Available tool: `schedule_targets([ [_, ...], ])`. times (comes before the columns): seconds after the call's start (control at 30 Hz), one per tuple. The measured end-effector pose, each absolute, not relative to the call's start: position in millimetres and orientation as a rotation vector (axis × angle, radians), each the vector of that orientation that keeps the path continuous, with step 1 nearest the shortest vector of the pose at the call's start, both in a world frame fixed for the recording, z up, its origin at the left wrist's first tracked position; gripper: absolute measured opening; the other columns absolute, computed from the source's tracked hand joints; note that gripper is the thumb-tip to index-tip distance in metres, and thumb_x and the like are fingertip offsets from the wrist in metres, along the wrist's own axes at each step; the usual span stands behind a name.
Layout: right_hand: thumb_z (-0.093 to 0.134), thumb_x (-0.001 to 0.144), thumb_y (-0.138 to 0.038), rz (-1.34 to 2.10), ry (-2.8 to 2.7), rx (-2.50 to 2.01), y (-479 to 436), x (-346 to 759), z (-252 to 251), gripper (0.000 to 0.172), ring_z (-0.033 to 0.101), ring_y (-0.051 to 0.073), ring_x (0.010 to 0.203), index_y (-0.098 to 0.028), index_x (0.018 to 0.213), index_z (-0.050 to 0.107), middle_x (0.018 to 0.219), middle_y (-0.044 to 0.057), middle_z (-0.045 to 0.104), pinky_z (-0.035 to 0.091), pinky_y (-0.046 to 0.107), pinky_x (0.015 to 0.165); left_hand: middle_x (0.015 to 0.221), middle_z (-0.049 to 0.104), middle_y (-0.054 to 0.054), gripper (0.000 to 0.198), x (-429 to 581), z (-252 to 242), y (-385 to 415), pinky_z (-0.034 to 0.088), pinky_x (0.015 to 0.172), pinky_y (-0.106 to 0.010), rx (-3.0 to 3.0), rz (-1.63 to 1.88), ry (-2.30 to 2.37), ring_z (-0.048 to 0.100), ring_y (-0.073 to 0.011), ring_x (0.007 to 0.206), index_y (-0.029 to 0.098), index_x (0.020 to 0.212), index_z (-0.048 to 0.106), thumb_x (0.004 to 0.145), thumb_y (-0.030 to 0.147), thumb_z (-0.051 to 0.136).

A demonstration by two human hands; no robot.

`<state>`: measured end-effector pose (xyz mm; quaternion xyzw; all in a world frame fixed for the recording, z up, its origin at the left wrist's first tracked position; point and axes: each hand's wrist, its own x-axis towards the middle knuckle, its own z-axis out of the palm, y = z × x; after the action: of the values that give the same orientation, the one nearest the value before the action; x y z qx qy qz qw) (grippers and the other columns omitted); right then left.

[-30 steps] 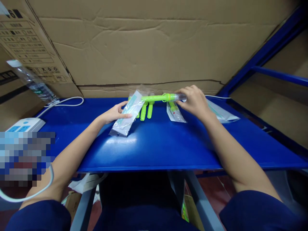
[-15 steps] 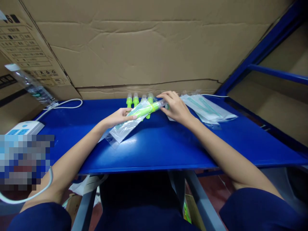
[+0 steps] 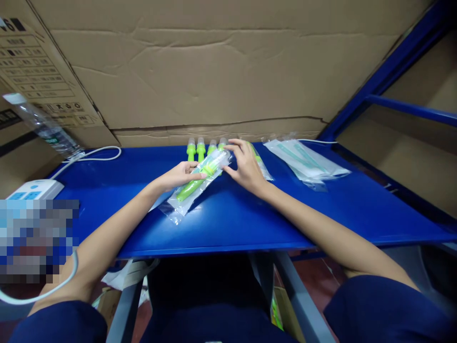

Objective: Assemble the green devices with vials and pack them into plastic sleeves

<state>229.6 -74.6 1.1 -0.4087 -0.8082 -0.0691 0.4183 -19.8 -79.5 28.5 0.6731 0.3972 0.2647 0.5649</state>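
My left hand [image 3: 180, 175] grips a clear plastic bag [image 3: 186, 204] between thumb and fingers. Inside the slanted bag lies a lime-green tool with a slim handle [image 3: 191, 189] and a clear capped end; its exact kind is not clear. At the bag's upper right end is my right hand [image 3: 246, 164], with thumb and fingers spread apart around that end. Just behind the bag, several similar green tools [image 3: 191, 150] with clear caps stand in a row, partly covered by the bag and hands. Another bagged green tool [image 3: 257, 159] lies beyond my right hand.
Flat white-and-green packaging bags [image 3: 303, 159] are piled on the right of the blue table [image 3: 228, 224]. A plastic bottle [image 3: 46, 128], a white cable [image 3: 107, 153] and a white power strip [image 3: 35, 190] are at the left. A cardboard wall [image 3: 228, 81] closes off the back.
The green tool has slid down and left, deeper into the bag. My right hand has shifted left and its fingers have come off the tool's capped end. My left hand keeps its hold.
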Motion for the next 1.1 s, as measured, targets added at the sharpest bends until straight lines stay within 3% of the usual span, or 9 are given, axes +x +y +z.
schedule_targets([
  [0.23,0.074,0.083,-0.045,0.028,-1.975,-1.092,-57,238,-1,0.037,0.059,0.033,0.113,-0.021,0.110,0.064,0.117,0.013,0.064,0.046,0.052,0.099,0.099,0.078,-0.011,0.056,-22,27,-74,0.050,0.064,-0.023,1.460,0.686,0.911,0.070,-0.0155,0.075,0.011,0.116,0.073,0.073,0.046,0.085],
  [0.5,0.067,0.088,-0.049,0.092,-1.928,-1.143,-43,223,21,0.042,0.064,0.032,0.105,-0.020,0.119,0.060,0.118,0.014,0.067,0.042,0.053,0.098,0.084,0.076,-0.008,0.040,-17,33,-49,0.050,0.053,-0.020,1.380,0.731,0.845,0.067,-0.0124,0.062,0.011,0.104,0.073,0.081,0.043,0.081],
  [0.7,0.061,0.092,-0.053,0.107,-1.938,-1.116,-25,214,37,0.040,0.059,0.035,0.117,-0.021,0.115,0.065,0.122,0.015,0.063,0.040,0.059,0.104,0.079,0.075,-0.007,0.022,-8,44,-33,0.056,0.054,-0.024,1.280,0.741,0.819,0.070,-0.0161,0.061,0.011,0.101,0.068,0.089,0.029,0.071],
  [0.87,0.059,0.092,-0.053,0.152,-1.772,-1.135,6,211,35,0.039,0.048,0.033,0.135,-0.022,0.115,0.068,0.142,0.016,0.047,0.034,0.057,0.116,0.076,0.075,-0.007,0.009,6,54,-22,0.058,0.062,-0.024,1.243,0.794,0.799,0.070,-0.0143,0.062,0.009,0.093,0.067,0.088,0.017,0.066],
  [0.97,0.052,0.094,-0.064,0.350,-1.520,-1.133,25,207,29,0.052,0.048,0.030,0.137,-0.024,0.127,0.057,0.145,0.016,0.044,0.037,0.052,0.117,0.069,0.072,-0.007,0.008,15,55,-17,0.059,0.064,-0.028,1.238,0.792,0.846,0.070,-0.0166,0.060,0.010,0.085,0.064,0.087,0.018,0.062],
  [1.03,0.045,0.092,-0.075,0.607,-1.364,-1.086,32,203,25,0.065,0.055,0.029,0.130,-0.026,0.134,0.048,0.138,0.014,0.052,0.046,0.052,0.109,0.065,0.070,-0.005,0.003,20,54,-16,0.060,0.067,-0.031,1.223,0.816,0.846,0.070,-0.0169,0.060,0.012,0.085,0.061,0.085,0.015,0.062],
  [1.1,0.036,0.090,-0.084,0.889,-1.307,-0.979,32,200,23,0.072,0.063,0.028,0.119,-0.028,0.134,0.046,0.127,0.012,0.062,0.054,0.050,0.097,0.063,0.068,-0.002,0.011,24,50,-17,0.061,0.069,-0.032,1.198,0.851,0.798,0.068,-0.0155,0.059,0.015,0.088,0.057,0.080,0.011,0.063],
])
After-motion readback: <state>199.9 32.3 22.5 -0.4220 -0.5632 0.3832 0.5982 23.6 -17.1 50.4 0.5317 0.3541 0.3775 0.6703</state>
